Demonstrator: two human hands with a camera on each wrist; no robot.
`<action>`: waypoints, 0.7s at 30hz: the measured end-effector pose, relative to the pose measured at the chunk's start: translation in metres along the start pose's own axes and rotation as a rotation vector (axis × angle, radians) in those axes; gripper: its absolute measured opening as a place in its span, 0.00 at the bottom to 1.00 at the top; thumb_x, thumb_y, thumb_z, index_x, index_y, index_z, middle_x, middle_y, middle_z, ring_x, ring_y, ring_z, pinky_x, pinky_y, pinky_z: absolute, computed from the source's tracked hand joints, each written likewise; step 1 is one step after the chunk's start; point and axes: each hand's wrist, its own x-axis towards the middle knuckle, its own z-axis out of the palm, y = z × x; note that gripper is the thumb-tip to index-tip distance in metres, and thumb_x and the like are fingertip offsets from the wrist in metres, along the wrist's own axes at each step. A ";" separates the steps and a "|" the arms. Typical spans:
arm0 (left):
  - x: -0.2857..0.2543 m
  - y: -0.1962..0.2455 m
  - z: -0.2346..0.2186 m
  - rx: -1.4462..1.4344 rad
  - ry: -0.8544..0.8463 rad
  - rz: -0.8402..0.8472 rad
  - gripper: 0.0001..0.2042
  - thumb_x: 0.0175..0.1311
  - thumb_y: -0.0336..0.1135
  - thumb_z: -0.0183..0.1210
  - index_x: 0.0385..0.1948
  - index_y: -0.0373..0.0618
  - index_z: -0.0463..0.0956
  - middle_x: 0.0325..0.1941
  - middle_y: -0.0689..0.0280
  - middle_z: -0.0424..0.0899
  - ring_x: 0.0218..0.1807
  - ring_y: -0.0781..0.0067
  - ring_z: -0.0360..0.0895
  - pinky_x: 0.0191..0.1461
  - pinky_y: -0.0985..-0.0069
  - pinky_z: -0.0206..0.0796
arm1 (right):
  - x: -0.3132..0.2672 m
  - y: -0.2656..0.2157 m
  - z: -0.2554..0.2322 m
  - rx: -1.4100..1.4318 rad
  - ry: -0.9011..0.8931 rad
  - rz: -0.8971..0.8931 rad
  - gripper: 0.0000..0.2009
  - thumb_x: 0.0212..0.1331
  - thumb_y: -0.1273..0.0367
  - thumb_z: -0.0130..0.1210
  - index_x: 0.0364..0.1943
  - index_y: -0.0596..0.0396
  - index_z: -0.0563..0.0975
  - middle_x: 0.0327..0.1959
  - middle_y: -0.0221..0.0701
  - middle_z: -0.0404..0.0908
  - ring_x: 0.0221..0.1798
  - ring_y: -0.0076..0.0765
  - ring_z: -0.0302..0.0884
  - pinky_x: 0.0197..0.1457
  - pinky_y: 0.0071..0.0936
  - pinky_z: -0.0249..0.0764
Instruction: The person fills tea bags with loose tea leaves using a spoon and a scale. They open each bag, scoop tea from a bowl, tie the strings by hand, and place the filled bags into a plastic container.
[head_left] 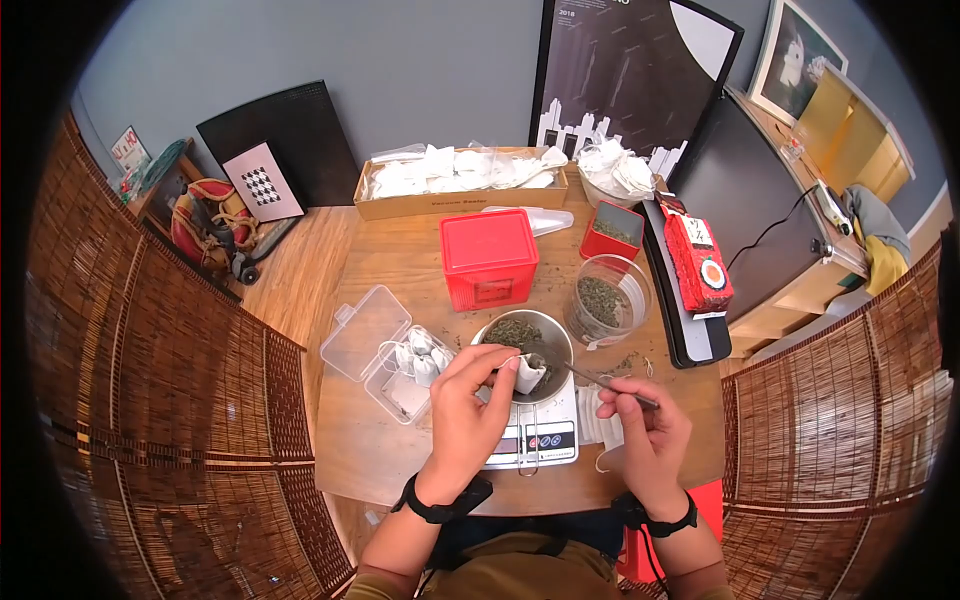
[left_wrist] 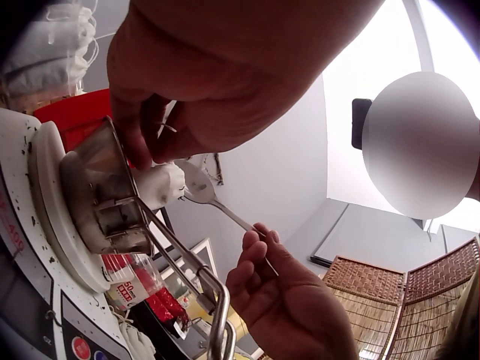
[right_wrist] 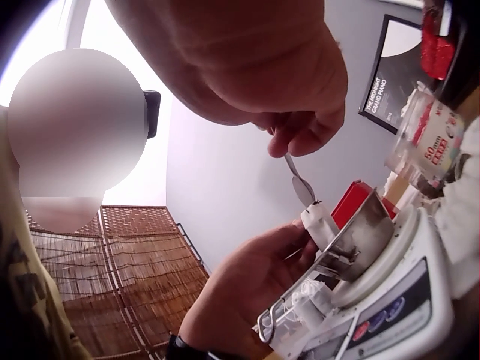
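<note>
My left hand (head_left: pixel 468 405) pinches the top of a small white tea bag (head_left: pixel 531 376) over a metal pan (head_left: pixel 567 380). Dried tea leaves (head_left: pixel 512 332) lie in the pan, which stands on a white kitchen scale (head_left: pixel 560 425) with its wire handle toward me. In my right hand (head_left: pixel 652 440) is a metal spoon (left_wrist: pixel 232 216), held by its handle between thumb and fingers. The spoon's bowl is at the bag's open mouth in the left wrist view. Bits of dark leaf show at the mouth of the bag (right_wrist: pixel 318 225) in the right wrist view.
Left of the pan, an open clear plastic box (head_left: pixel 400 395) holds several filled bags. Behind stand a red tin (head_left: pixel 490 255) and a carton (head_left: pixel 450 207) of white bags. A clear tub (head_left: pixel 640 300) of leaves is at right, with flat empty bags (head_left: pixel 595 415) beside the scale.
</note>
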 end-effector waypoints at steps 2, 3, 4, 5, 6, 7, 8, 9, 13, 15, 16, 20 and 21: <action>-0.001 -0.001 0.000 -0.008 -0.005 -0.011 0.07 0.76 0.21 0.65 0.49 0.31 0.89 0.49 0.57 0.91 0.46 0.73 0.88 0.48 0.77 0.83 | 0.000 0.001 0.001 -0.043 -0.035 -0.040 0.10 0.81 0.74 0.59 0.58 0.64 0.83 0.49 0.40 0.90 0.48 0.29 0.90 0.54 0.28 0.85; -0.001 -0.002 0.000 -0.009 -0.005 -0.011 0.07 0.76 0.21 0.65 0.49 0.31 0.89 0.49 0.57 0.91 0.46 0.73 0.88 0.48 0.77 0.83 | 0.000 0.005 0.001 -0.065 0.011 -0.075 0.10 0.80 0.76 0.60 0.57 0.65 0.83 0.48 0.40 0.90 0.48 0.30 0.90 0.53 0.28 0.85; -0.002 -0.004 0.000 -0.030 0.011 -0.019 0.07 0.76 0.22 0.65 0.49 0.30 0.89 0.49 0.58 0.90 0.46 0.74 0.88 0.49 0.77 0.83 | 0.000 0.008 0.001 -0.087 0.058 -0.109 0.09 0.78 0.77 0.61 0.56 0.65 0.84 0.47 0.40 0.91 0.47 0.31 0.91 0.52 0.29 0.86; -0.002 -0.005 0.000 -0.050 0.026 -0.027 0.07 0.77 0.22 0.64 0.49 0.30 0.88 0.49 0.58 0.90 0.46 0.74 0.88 0.49 0.77 0.82 | 0.001 0.011 0.001 -0.089 0.062 -0.109 0.09 0.78 0.77 0.61 0.56 0.65 0.84 0.47 0.40 0.91 0.47 0.31 0.91 0.52 0.29 0.86; -0.003 -0.006 0.000 -0.052 0.020 -0.026 0.07 0.77 0.22 0.64 0.49 0.30 0.88 0.49 0.58 0.90 0.46 0.74 0.88 0.49 0.77 0.82 | 0.004 0.013 0.000 -0.254 0.022 -0.152 0.09 0.76 0.78 0.62 0.55 0.65 0.84 0.46 0.41 0.91 0.47 0.32 0.91 0.51 0.29 0.86; -0.003 -0.007 0.000 -0.043 0.050 -0.001 0.07 0.78 0.23 0.63 0.48 0.31 0.88 0.47 0.57 0.91 0.44 0.71 0.88 0.48 0.75 0.81 | 0.007 0.014 -0.001 -0.418 -0.019 -0.194 0.09 0.75 0.79 0.63 0.54 0.66 0.85 0.46 0.42 0.91 0.46 0.33 0.92 0.51 0.29 0.85; -0.004 -0.007 0.000 -0.033 0.080 0.024 0.06 0.78 0.24 0.63 0.47 0.32 0.87 0.45 0.55 0.91 0.42 0.68 0.88 0.46 0.74 0.80 | 0.010 0.013 0.000 -0.419 -0.016 -0.193 0.09 0.75 0.79 0.63 0.54 0.66 0.85 0.46 0.42 0.91 0.46 0.33 0.92 0.51 0.29 0.85; -0.004 -0.008 0.000 -0.034 0.075 0.023 0.06 0.78 0.24 0.63 0.47 0.32 0.87 0.45 0.55 0.91 0.42 0.68 0.88 0.46 0.74 0.80 | 0.012 0.011 0.004 -0.533 -0.061 -0.301 0.09 0.73 0.79 0.64 0.53 0.66 0.85 0.45 0.43 0.91 0.45 0.34 0.92 0.50 0.29 0.85; -0.007 -0.012 0.000 -0.087 0.101 -0.009 0.06 0.79 0.24 0.61 0.48 0.33 0.86 0.44 0.56 0.90 0.43 0.70 0.87 0.49 0.73 0.79 | 0.013 0.011 0.013 -0.648 -0.137 -0.367 0.08 0.72 0.79 0.64 0.52 0.66 0.86 0.44 0.46 0.91 0.41 0.37 0.93 0.47 0.30 0.85; -0.006 -0.013 0.000 -0.100 0.102 -0.010 0.06 0.79 0.24 0.61 0.49 0.33 0.86 0.44 0.56 0.90 0.43 0.70 0.87 0.48 0.73 0.79 | 0.008 0.015 0.013 -0.576 -0.080 -0.255 0.08 0.73 0.78 0.64 0.52 0.66 0.85 0.43 0.45 0.91 0.41 0.36 0.93 0.47 0.30 0.85; -0.007 -0.013 0.000 -0.113 0.102 -0.022 0.07 0.80 0.25 0.60 0.49 0.33 0.85 0.44 0.57 0.90 0.43 0.71 0.87 0.49 0.73 0.79 | 0.006 0.019 0.013 -0.504 -0.025 -0.140 0.08 0.75 0.77 0.64 0.52 0.66 0.85 0.42 0.44 0.92 0.40 0.35 0.93 0.47 0.30 0.85; -0.008 -0.014 0.001 -0.126 0.088 -0.038 0.07 0.82 0.26 0.58 0.49 0.34 0.84 0.45 0.57 0.90 0.45 0.71 0.87 0.51 0.73 0.78 | 0.008 0.046 0.011 -0.124 0.075 0.117 0.09 0.78 0.73 0.63 0.54 0.66 0.85 0.41 0.42 0.92 0.41 0.32 0.93 0.49 0.28 0.85; -0.008 -0.015 0.001 -0.126 0.086 -0.037 0.07 0.82 0.26 0.58 0.49 0.34 0.84 0.45 0.57 0.90 0.45 0.71 0.87 0.51 0.73 0.78 | 0.009 0.048 0.011 -0.041 0.098 0.160 0.10 0.80 0.72 0.62 0.54 0.66 0.84 0.42 0.41 0.92 0.42 0.31 0.92 0.49 0.28 0.85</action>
